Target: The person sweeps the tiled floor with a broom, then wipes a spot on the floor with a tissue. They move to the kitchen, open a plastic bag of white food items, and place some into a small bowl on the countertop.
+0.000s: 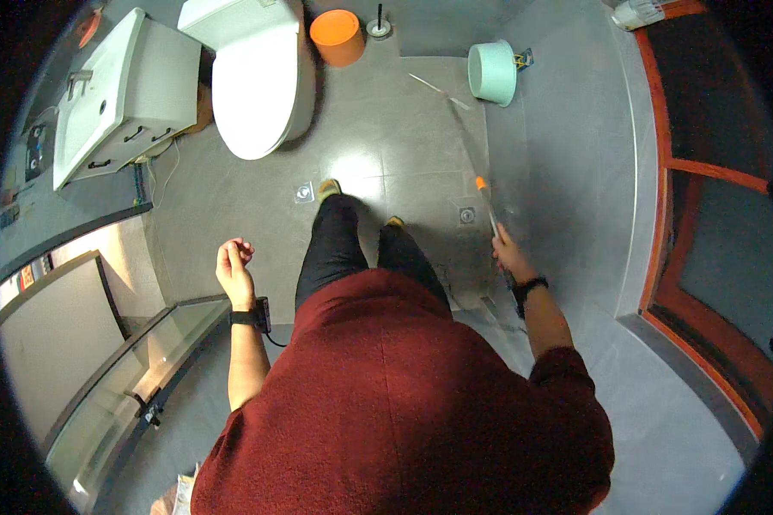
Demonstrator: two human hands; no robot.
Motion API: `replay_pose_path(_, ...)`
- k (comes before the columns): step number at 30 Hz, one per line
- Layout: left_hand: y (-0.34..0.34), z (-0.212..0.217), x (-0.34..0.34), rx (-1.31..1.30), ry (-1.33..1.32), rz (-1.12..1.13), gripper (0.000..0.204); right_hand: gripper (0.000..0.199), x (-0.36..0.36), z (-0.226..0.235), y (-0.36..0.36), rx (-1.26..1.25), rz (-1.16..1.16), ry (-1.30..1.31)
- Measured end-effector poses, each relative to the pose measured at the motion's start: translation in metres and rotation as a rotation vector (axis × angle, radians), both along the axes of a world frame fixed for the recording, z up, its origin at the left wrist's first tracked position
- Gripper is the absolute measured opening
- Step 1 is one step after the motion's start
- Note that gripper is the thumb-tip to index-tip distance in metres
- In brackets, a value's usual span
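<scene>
squeegee (481,183) extended: i see right hand (508,255) gripping its pole, left hand (235,264) relaxed, empty. pass over floor (223,215) seems under way; completed and remaining portions indeterminable.

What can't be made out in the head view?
All in the head view:
Left hand: palm hidden by its own curled fingers.
Pole: near end lost behind the right hand and wrist; far stretch dim and blurred.
Inside of the toilet: covered by its lid.
Shoes: heels hidden by trousers.
Pale thing, lower left: cut off by the lower edge.
</scene>
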State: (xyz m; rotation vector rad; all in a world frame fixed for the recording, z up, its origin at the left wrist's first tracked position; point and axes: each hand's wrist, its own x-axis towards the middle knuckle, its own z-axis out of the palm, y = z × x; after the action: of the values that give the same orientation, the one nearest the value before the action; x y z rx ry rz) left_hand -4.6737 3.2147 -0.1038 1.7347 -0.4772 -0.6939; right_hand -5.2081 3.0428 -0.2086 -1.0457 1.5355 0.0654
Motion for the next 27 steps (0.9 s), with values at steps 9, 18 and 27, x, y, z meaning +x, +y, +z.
replay_pose_path(9,0.056,0.010,0.021,-0.008,-0.005,0.115,0.024,0.061,0.026,-0.010,0.103,-0.136,0.471,0.053)
replay_pose_path(18,0.113,0.004,0.037,-0.064,-0.008,0.253,0.024,0.049,0.010,0.074,0.079,-0.059,0.460,0.129)
replay_pose_path(27,0.134,0.017,0.042,0.006,-0.073,0.214,0.024,0.058,0.133,-0.038,-0.065,-0.111,0.392,0.219)
